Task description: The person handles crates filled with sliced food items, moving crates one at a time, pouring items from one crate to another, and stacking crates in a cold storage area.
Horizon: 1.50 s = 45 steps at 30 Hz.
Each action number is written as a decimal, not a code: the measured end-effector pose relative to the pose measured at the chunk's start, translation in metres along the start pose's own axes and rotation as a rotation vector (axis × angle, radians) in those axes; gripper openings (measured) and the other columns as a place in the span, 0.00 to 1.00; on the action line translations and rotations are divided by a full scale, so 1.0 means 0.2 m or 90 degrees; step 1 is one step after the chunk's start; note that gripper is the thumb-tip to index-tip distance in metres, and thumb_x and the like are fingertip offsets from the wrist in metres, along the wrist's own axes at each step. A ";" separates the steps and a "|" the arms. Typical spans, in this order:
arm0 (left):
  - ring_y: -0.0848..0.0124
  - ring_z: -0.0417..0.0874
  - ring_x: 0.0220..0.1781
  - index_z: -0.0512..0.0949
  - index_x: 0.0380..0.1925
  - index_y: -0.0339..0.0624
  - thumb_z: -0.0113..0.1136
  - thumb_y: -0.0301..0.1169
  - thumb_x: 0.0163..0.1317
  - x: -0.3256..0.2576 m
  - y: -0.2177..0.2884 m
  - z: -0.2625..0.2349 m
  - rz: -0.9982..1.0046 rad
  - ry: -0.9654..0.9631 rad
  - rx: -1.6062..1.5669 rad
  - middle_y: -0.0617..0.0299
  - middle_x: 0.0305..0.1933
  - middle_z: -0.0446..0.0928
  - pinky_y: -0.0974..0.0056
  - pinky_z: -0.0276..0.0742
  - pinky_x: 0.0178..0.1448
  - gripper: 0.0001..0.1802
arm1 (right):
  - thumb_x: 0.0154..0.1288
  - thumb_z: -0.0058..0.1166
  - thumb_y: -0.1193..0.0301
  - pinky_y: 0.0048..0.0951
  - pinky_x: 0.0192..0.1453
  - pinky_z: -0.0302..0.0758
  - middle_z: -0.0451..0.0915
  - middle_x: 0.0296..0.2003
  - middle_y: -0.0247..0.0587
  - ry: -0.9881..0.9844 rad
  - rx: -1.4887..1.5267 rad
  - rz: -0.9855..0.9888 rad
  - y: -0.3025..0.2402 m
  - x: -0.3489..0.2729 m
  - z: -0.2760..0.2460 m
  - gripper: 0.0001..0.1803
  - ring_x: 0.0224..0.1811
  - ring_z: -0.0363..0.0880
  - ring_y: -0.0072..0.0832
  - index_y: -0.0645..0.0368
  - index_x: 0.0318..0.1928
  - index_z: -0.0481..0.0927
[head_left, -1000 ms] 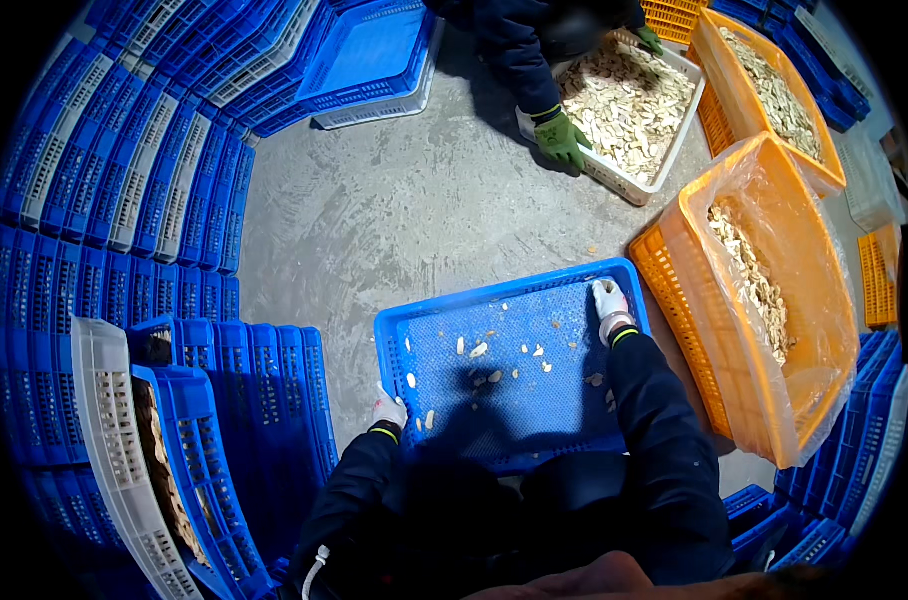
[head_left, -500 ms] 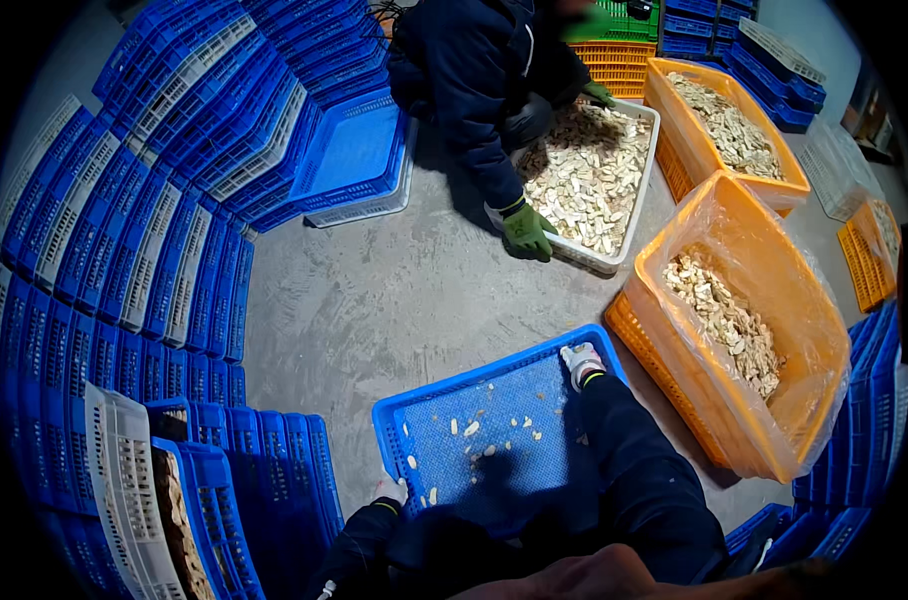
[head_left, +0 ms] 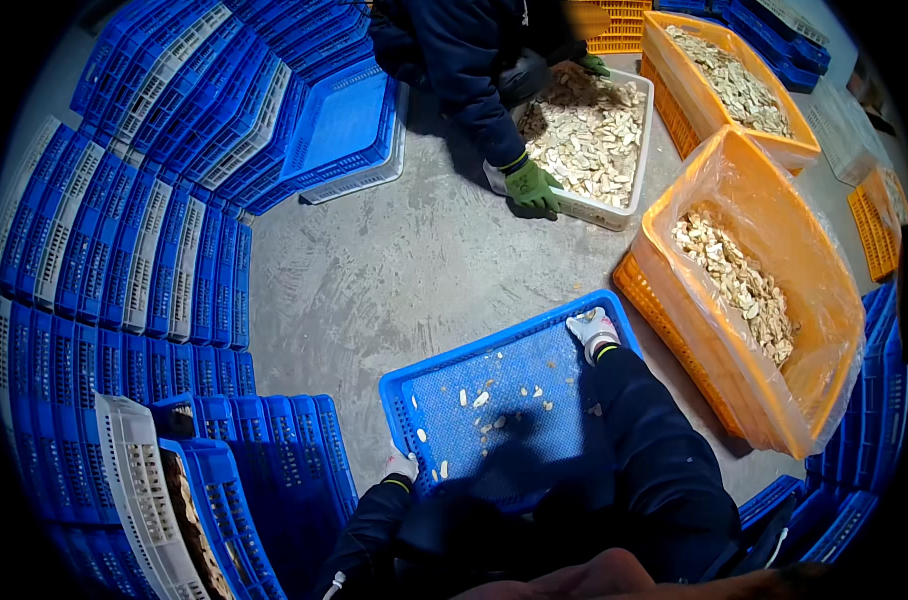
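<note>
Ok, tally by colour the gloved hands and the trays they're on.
White-gloved hands, the wearer's left hand and right hand: 2
Green-gloved hands, the co-worker's near hand and far hand: 2
Blue tray: 1
White tray: 1
Total: 6

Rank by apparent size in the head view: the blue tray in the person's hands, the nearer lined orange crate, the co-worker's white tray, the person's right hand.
1. Blue tray and lined orange crate: too alike to rank; the tray is partly covered.
2. White tray
3. Right hand
</note>
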State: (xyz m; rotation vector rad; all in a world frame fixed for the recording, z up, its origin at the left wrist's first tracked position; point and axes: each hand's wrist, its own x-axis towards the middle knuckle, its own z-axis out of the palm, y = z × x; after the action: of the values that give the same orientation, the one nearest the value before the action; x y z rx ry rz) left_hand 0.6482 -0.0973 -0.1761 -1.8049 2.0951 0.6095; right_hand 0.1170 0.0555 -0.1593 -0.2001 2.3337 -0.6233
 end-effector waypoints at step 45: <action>0.50 0.75 0.61 0.55 0.67 0.37 0.53 0.42 0.58 0.05 0.26 -0.16 -0.205 -0.117 0.112 0.41 0.60 0.73 0.53 0.70 0.64 0.39 | 0.61 0.53 0.54 0.45 0.49 0.75 0.82 0.37 0.50 0.183 -0.172 -0.012 0.71 -0.55 -0.21 0.20 0.42 0.81 0.46 0.54 0.46 0.78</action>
State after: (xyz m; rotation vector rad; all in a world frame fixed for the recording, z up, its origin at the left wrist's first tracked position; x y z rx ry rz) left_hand 0.5977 -0.1158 -0.1469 -1.8528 1.6383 0.4688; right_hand 0.1744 0.2293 -0.1352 -0.2705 2.6957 -0.3604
